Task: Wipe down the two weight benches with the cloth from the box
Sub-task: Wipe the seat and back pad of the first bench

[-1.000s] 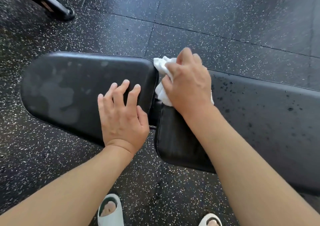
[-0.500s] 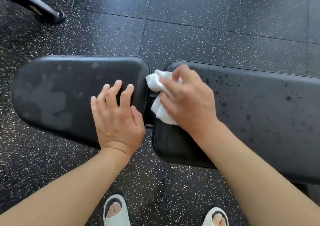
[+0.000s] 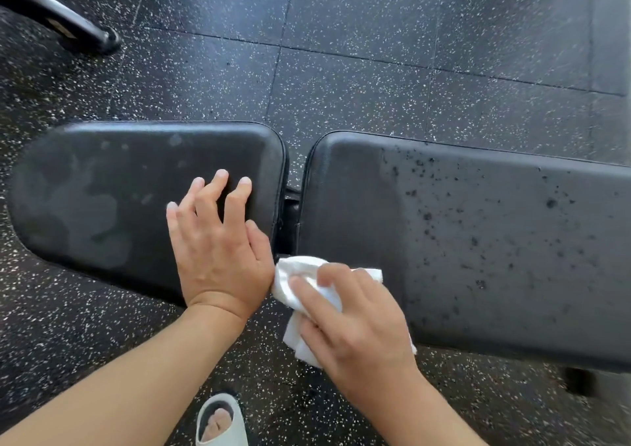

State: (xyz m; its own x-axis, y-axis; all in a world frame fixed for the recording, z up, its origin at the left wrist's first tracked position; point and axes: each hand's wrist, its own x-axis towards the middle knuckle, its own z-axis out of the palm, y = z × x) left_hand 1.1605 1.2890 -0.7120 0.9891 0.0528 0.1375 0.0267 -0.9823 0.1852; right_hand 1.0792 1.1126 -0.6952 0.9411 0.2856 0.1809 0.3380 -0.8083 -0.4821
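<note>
A black padded weight bench lies across the view in two parts. Its seat pad (image 3: 112, 186) on the left carries dull smears. Its long back pad (image 3: 495, 241) on the right is dotted with dark droplets. My left hand (image 3: 218, 241) rests flat on the seat pad near the gap, fingers spread. My right hand (image 3: 355, 322) grips a crumpled white cloth (image 3: 300, 281) and presses it on the near left corner of the back pad, at its front edge. Part of the cloth hangs below the pad edge.
Black speckled rubber floor tiles (image 3: 358, 70) surround the bench. A black metal leg of other equipment (image 3: 71, 26) sits at the top left. My foot in a white slipper (image 3: 220, 421) stands just below the bench gap.
My right hand has dragged the cloth from the far edge of the back pad's left end toward me to its near corner. My left hand stays on the seat pad.
</note>
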